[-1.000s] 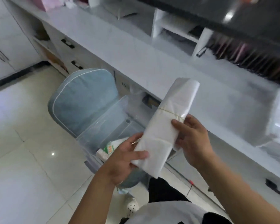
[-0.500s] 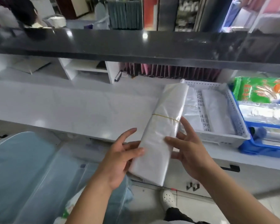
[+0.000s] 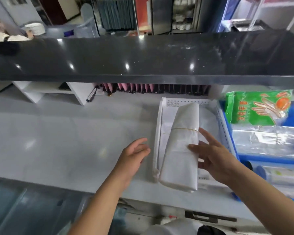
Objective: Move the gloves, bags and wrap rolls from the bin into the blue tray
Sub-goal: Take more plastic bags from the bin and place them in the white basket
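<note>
The right hand (image 3: 215,160) has its fingers spread and nearly straight, fingertips touching the right edge of the bundle of plastic bags (image 3: 182,150); it grips nothing. The left hand (image 3: 134,156) hangs loose and empty, just beside the bundle's left side and not touching it. The 2 hands stand apart with the bundle between them.

The bundle (folded white bags bound by 1 thin rubber band (image 3: 183,128)) lies lengthwise in the white perforated tray (image 3: 185,101), its near end sticking out over the tray's front rim, on top of other flat white packs. The blue tray (image 3: 231,133) is further out, on the far side of the right hand, touching the white one; it already holds a green pack of gloves (image 3: 260,107) and clear film-like packs (image 3: 265,141), though motion blur makes those hard to name.

The risk is plain: the task names the blue tray, and this bundle sits in the white one, so leaving it there would probably count as misplaced. The overhanging end could also tip or slide off toward the counter (image 3: 66,133) edge if nudged.
</note>
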### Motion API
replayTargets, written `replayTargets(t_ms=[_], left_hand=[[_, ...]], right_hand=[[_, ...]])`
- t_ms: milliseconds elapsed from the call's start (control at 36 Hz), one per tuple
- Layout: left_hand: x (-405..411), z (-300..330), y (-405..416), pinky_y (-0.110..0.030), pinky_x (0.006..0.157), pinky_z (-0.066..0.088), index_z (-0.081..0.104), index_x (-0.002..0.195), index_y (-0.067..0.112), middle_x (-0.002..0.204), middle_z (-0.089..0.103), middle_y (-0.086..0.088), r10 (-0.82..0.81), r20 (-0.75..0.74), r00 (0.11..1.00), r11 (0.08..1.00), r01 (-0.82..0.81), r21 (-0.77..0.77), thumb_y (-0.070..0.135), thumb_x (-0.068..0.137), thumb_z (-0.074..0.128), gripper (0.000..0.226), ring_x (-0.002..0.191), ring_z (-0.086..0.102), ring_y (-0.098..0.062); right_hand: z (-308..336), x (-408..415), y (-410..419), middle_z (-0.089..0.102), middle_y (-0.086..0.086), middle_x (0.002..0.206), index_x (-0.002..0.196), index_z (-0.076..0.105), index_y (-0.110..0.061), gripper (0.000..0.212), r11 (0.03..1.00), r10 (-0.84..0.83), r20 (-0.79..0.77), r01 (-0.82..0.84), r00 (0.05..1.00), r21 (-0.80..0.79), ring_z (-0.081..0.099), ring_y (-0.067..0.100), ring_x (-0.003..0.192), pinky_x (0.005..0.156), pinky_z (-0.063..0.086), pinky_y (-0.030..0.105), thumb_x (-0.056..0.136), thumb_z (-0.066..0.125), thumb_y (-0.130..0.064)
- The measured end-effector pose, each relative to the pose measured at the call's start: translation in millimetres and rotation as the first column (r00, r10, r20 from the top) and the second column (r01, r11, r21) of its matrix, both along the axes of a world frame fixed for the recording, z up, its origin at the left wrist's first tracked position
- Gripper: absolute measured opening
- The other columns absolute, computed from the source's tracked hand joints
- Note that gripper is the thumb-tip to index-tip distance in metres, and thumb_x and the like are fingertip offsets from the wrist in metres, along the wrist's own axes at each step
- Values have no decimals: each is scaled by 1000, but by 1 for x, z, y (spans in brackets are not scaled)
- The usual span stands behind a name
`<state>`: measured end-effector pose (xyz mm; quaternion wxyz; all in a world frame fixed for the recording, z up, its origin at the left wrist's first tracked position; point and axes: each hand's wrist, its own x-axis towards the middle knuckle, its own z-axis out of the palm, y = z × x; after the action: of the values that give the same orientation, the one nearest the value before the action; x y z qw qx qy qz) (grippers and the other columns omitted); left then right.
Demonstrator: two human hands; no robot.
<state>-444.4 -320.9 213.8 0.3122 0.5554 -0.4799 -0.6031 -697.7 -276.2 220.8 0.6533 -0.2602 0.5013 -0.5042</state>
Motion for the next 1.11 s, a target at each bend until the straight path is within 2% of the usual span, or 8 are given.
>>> replayTargets(t_ms=[111,333,528,611,694,778,889,1111], left_hand=[[-21,-14,-18,-44,102,52,54,137,30,125,66,3,-45,31,999,993,42,109,17,99,59,41,113,64,-15],[-39,-19,-44,-34,69,56,55,137,30,120,72,-3,-53,-11,999,977,54,205,12,98,55,43,102,69,-21],[-30,-23,-60,-40,66,60,55,139,31,123,67,-8,-138,19,990,967,131,217,11,98,58,46,109,69,-24],[-27,-30,-64,-41,63,61,55,139,29,116,71,-7,-149,19,989,967,142,213,9,95,63,49,104,71,-22],[-25,-37,-65,-39,59,60,56,138,29,108,76,-2,-169,-15,985,962,169,214,5,93,65,51,97,74,-17],[-20,-40,-69,-39,60,60,56,137,30,107,77,-1,-193,-54,980,954,200,225,5,93,66,52,96,74,-17],[-18,-41,-74,-43,64,61,57,133,34,108,77,-2,-246,-101,964,938,263,227,5,93,65,50,98,74,-21],[-17,-55,-59,-57,76,61,58,132,42,105,76,0,-218,-49,975,968,223,115,15,97,61,44,102,72,-17]], right_hand=[[-12,-22,-22,76,4,99,125,56,-45,66,998,39,-39,-37,998,43,75,22,83,65,60,43,80,70,2],[-26,-8,-76,68,9,114,146,36,-40,92,982,178,-201,-163,963,93,73,30,91,59,60,40,78,73,9],[-42,4,-65,47,0,120,153,29,-34,104,932,357,-605,-317,712,176,68,20,63,56,58,27,72,78,9],[-43,3,-64,45,-2,124,152,30,-35,101,931,347,-701,-321,622,176,67,20,75,59,59,25,73,80,1],[-37,7,-65,29,3,149,154,25,-34,99,905,355,-859,-365,369,217,58,26,109,88,57,35,74,84,-25],[-33,15,-69,-5,0,165,157,13,-33,99,890,331,-930,-382,162,250,15,33,149,118,28,49,79,71,-52],[-41,32,-72,-24,-4,163,157,-7,-31,85,811,325,-942,-488,-81,322,-26,27,148,118,-5,56,93,39,-64],[-80,56,-45,-32,-7,159,149,-27,-41,65,861,218,-965,-437,-144,259,-32,25,145,119,-10,53,91,-7,-64]])
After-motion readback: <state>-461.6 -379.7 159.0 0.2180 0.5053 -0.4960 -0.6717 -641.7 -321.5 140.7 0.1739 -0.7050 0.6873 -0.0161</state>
